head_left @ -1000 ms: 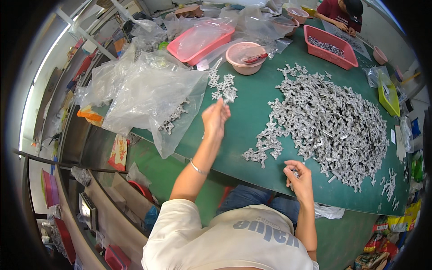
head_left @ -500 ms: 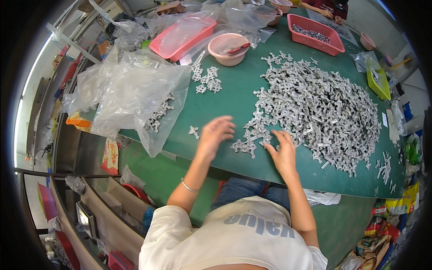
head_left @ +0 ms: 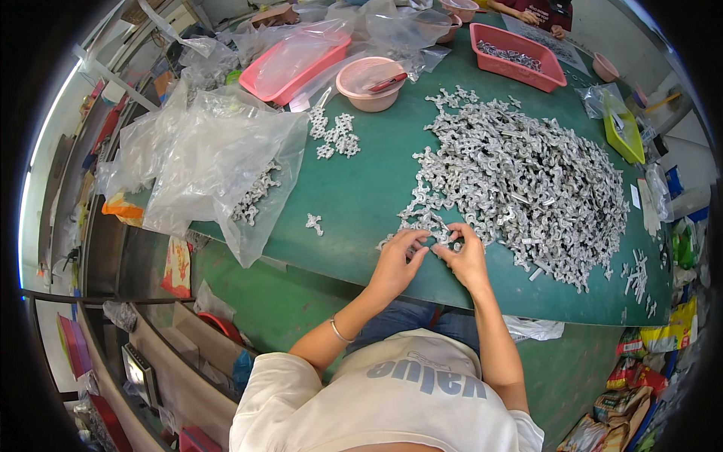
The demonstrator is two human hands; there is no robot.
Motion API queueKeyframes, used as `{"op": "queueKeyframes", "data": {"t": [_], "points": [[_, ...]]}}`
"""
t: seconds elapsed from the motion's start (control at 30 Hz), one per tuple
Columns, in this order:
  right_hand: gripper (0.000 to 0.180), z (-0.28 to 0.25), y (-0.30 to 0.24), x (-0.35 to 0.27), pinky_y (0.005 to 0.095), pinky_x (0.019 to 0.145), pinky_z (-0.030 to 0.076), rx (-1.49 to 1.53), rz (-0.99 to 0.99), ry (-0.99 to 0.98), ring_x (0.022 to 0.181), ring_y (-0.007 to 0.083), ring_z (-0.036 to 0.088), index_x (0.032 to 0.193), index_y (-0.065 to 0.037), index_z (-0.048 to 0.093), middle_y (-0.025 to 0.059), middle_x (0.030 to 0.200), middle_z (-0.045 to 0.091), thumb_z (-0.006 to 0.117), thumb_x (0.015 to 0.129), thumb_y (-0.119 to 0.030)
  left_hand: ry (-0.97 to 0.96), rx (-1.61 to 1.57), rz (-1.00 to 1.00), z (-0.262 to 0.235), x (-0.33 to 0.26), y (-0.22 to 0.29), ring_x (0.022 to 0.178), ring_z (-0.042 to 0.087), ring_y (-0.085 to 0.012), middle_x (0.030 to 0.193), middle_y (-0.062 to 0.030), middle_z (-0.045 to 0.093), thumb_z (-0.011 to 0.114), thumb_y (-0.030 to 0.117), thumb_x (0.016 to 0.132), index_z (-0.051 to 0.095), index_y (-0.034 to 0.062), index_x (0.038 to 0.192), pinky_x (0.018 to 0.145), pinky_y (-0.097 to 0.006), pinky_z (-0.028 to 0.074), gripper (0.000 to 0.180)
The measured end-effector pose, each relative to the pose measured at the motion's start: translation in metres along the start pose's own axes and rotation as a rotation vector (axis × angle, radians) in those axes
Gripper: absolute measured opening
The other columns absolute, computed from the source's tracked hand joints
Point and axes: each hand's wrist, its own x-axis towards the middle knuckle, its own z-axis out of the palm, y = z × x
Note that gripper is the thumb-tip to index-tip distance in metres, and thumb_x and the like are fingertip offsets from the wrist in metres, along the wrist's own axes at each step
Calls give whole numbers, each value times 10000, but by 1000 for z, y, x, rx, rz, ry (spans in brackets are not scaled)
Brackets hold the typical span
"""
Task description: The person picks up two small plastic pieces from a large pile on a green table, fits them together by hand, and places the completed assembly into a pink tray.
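Note:
A large heap of small grey, lobed metal parts (head_left: 527,188) lies on the green table (head_left: 331,203), right of centre. At its near left edge my two hands are close together. My left hand (head_left: 399,265) has its fingers curled in toward the thumb; whatever they hold, if anything, is too small to make out. Thumb and fingers of my right hand (head_left: 465,260) close around a small grey metal part (head_left: 450,239). Loose parts lie just beyond both hands. One separate metal part (head_left: 314,224) sits to the left, and a small cluster (head_left: 335,135) farther back.
Clear plastic bags (head_left: 211,162) cover the table's left side, with metal parts under one. Behind stand a pink tray (head_left: 290,83), a pink bowl (head_left: 373,98) with a red-handled tool and another pink tray (head_left: 520,71). A yellow-green basket (head_left: 625,139) stands right. Another person's hands (head_left: 542,22) show at the far end.
My left hand has moved right and down from above the table to beside my right hand, and its fingers have curled. My right hand has closed its fingers. The view has shifted slightly.

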Motion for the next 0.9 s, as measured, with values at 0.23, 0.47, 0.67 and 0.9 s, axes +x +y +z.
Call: {"op": "queueKeyframes", "data": {"t": [0.23,0.47,0.67,0.9], "points": [[335,-2,-5,0,246,399,403,304,206,-23,425,112,500,931,-11,549,71,770,533,688,626,9,28,98,69,6,1,10,688,552,-154,882,-98,545,578,-60,722,547,-15,965,584,-233,469,250],[262,-42,-42,-13,157,366,277,738,410,-122,444,19,435,926,4,584,-35,494,478,669,679,12,109,13,114,6,-7,37,778,557,-153,933,-104,544,591,-71,710,555,-7,1004,673,-242,488,303],[281,-71,-76,-32,161,433,353,760,213,-8,496,41,477,908,30,589,70,849,550,663,640,71,36,-245,133,1,-21,74,751,588,-157,912,-114,559,575,-74,735,587,-18,969,664,-248,508,241],[300,-91,-95,-43,185,494,385,755,95,46,509,57,498,868,49,589,96,867,550,675,584,94,-7,-382,165,-4,-32,100,782,588,-172,908,-132,555,552,-125,727,571,-66,969,703,-255,522,250]]}}
